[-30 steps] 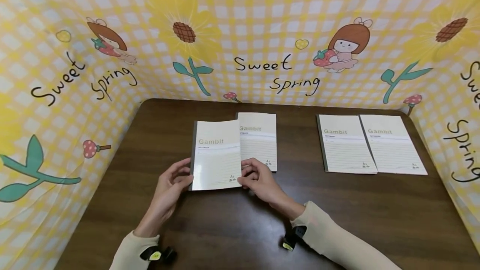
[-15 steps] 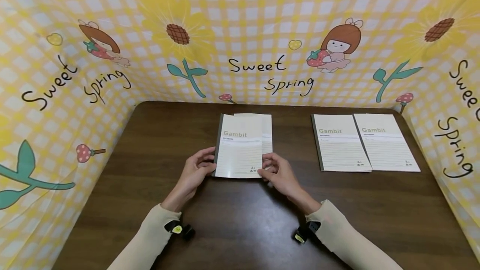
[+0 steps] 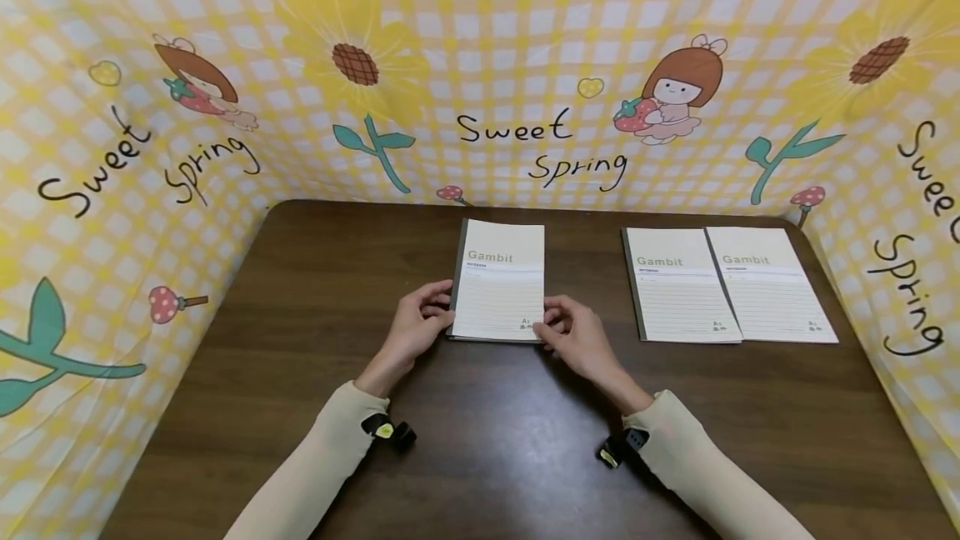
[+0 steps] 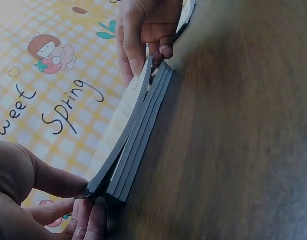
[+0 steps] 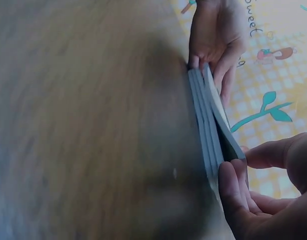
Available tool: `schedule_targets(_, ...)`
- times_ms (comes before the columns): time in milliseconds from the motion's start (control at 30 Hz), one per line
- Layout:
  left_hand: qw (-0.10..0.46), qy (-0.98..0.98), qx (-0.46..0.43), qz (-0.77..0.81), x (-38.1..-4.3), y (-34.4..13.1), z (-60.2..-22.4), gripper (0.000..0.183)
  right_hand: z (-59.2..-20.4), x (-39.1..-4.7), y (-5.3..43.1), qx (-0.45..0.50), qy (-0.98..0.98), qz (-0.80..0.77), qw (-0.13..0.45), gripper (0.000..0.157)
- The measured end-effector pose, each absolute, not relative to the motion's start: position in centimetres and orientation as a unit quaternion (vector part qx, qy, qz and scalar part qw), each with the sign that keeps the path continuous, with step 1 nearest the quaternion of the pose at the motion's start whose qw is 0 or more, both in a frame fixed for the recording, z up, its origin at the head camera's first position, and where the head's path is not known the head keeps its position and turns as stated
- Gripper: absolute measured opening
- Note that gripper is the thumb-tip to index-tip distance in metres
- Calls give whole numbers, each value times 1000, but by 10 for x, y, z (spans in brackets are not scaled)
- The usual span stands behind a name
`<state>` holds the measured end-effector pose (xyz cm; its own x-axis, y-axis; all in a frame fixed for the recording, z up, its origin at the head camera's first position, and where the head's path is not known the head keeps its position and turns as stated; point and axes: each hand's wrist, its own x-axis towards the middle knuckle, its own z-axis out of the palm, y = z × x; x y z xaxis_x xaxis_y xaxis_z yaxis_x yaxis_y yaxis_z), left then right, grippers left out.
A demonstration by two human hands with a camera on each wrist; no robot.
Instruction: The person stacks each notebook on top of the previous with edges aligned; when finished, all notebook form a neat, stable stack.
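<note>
A cream Gambit notebook (image 3: 497,294) with a dark spine tops a stack in the middle of the table. Its left lower side is pinched between thumb and fingers of my left hand (image 3: 412,325). At the right lower corner my right hand (image 3: 579,337) pinches the same notebook. The left wrist view shows a stack of notebooks (image 4: 142,142) under it, with a narrow gap between the bowed top notebook (image 4: 124,127) and those below. From the right wrist view, fingertips of the right hand (image 5: 273,197) also touch the lower stack's edge (image 5: 206,125).
Two Gambit notebooks, one left (image 3: 681,290) and one right (image 3: 772,290), lie side by side on the table's right part. The dark wooden table (image 3: 495,457) is backed by a yellow checked cloth (image 3: 480,40) on its far side and both flanks.
Both hands have carried the notebook rightward and away from the body, from overlapping the stack's left side to lying squarely over it. The two notebooks on the right have stayed put.
</note>
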<state>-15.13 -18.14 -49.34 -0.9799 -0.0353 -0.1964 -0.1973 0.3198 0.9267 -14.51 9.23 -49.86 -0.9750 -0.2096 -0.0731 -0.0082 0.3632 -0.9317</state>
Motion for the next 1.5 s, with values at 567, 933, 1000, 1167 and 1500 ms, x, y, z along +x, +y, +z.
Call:
schedule_targets(567,65,839,-54,538,-152,-173,-493,52,-504,-145,99,-71,847,-524,46,44)
schedule_targets(933,46,841,-33,538,-147,-175,-495,51,-503,-142,98,-84,861,-499,39,43)
schedule_targets(1000,45,842,-32,537,-146,-175,-496,51,-504,-142,98,-87,863,-497,38,42)
schedule_targets(1167,40,844,-31,534,-146,-175,-499,51,-504,-141,98,-85,866,-492,40,38)
schedule_targets(1500,44,843,-51,534,-143,-173,-497,53,-505,-141,99,-93,864,-492,51,42)
